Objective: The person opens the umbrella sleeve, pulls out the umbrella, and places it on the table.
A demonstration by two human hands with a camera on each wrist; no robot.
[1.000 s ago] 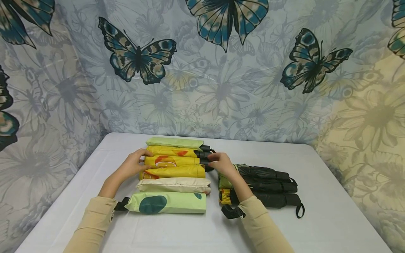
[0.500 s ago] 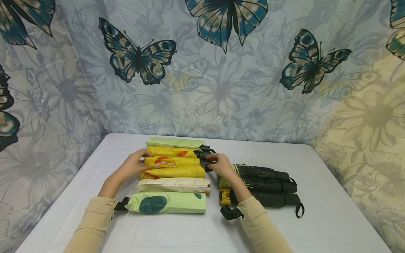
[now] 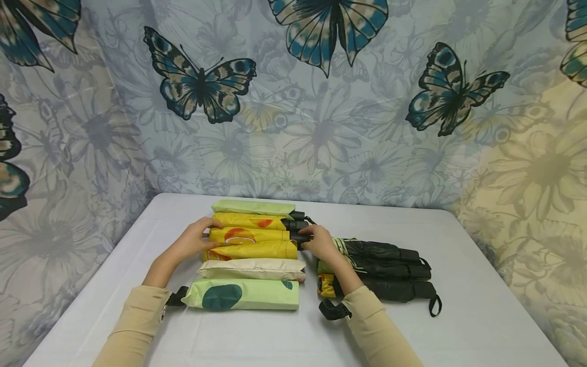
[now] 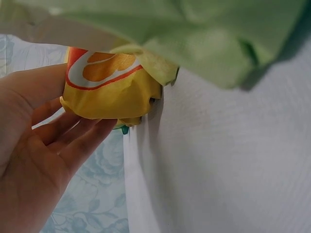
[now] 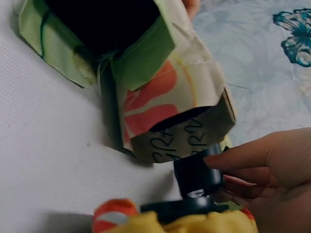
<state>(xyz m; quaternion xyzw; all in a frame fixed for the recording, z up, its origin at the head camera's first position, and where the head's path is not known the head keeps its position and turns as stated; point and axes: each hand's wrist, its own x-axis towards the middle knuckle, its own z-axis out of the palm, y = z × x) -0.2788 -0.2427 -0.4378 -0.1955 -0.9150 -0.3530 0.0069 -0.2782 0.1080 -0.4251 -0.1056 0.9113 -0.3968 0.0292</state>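
Near the centre of the frame, an orange-print yellow umbrella [image 3: 270, 234], folded, lies lengthwise between the two hands. The left hand [image 3: 193, 240] holds its left end, thumb and fingers parted around the yellow fabric; the grip looks loose, though green fabric partly covers that end in the left wrist view. At the right end, the right hand [image 3: 322, 244] pinches the black handle [image 5: 196, 174] between thumb and fingers. Two other yellow umbrellas lie just above and below it; farther down the row are a cream sleeve [image 3: 252, 269] and a light-green sleeve [image 3: 266, 295]. Black folded umbrellas [image 3: 394, 290] lie right of centre on the white tabletop [image 3: 229, 339].
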